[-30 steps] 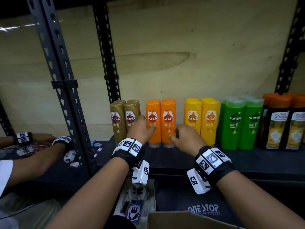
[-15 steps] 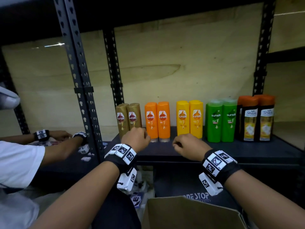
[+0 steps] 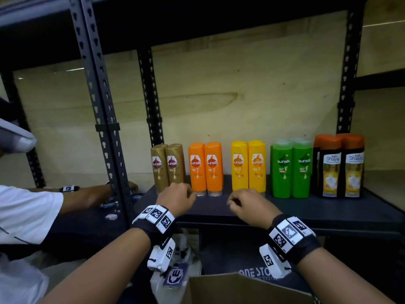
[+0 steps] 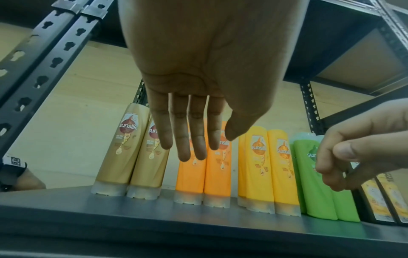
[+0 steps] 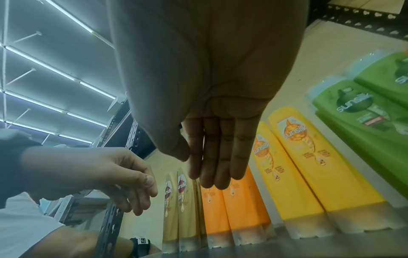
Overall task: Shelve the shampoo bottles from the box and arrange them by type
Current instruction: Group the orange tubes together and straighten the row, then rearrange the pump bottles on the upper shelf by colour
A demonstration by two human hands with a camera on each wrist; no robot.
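Observation:
Pairs of shampoo bottles stand in a row on the dark shelf (image 3: pixel 317 212): gold (image 3: pixel 167 165), orange (image 3: pixel 206 167), yellow (image 3: pixel 248 166), green (image 3: pixel 291 170), and black ones with orange caps (image 3: pixel 339 170). My left hand (image 3: pixel 177 199) hovers at the shelf's front, just before the gold and orange bottles (image 4: pixel 207 174). It is empty, with its fingers relaxed. My right hand (image 3: pixel 245 205) hovers empty beside it, in front of the yellow bottles (image 5: pixel 309 174), touching nothing. The cardboard box (image 3: pixel 241 288) sits below, near me, its inside hidden.
Perforated dark uprights (image 3: pixel 105 132) stand left of the bottles. Beyond them, another person in a white sleeve (image 3: pixel 26 213) reaches onto the neighbouring shelf. A white plastic bag (image 3: pixel 173 279) lies under the shelf. An upper shelf (image 3: pixel 219 20) runs overhead.
Both hands have let go of the orange bottles and drawn back toward the shelf's front edge. The view has pulled back, showing the whole row.

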